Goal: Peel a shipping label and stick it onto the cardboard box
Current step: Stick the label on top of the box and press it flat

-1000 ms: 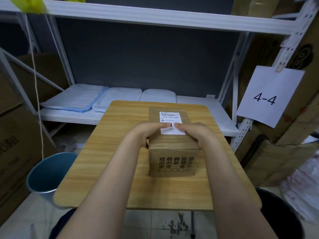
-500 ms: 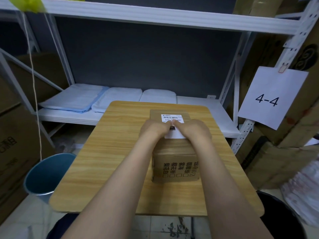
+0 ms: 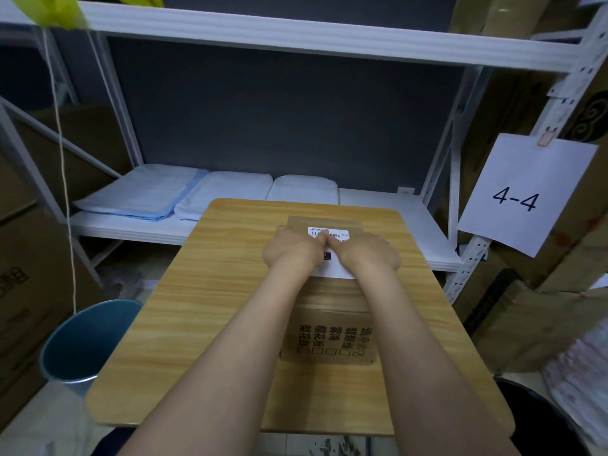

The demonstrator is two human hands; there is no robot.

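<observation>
Head view: shipping label (image 3: 332, 269) flat on top of cardboard box (image 3: 329, 327), mid wooden table (image 3: 204, 311). Left hand (image 3: 292, 250), right hand (image 3: 367, 255) pressing label down, gripping nothing. Label judged thin, light, crease-prone; handle by edges. Box stiff.

A white paper sheet (image 3: 526, 195) clipped to the shelving upright on the right reads "4-4" in black. The shipping label (image 3: 332, 255) on top of the cardboard box (image 3: 329, 327) carries a barcode and small print, too fine to read, with both hands over much of it. The near face of the box bears columns of black Chinese characters with a row of small empty squares below them; I cannot make them out reliably. A carton (image 3: 19, 284) at far left shows large dark lettering, cut off.
</observation>
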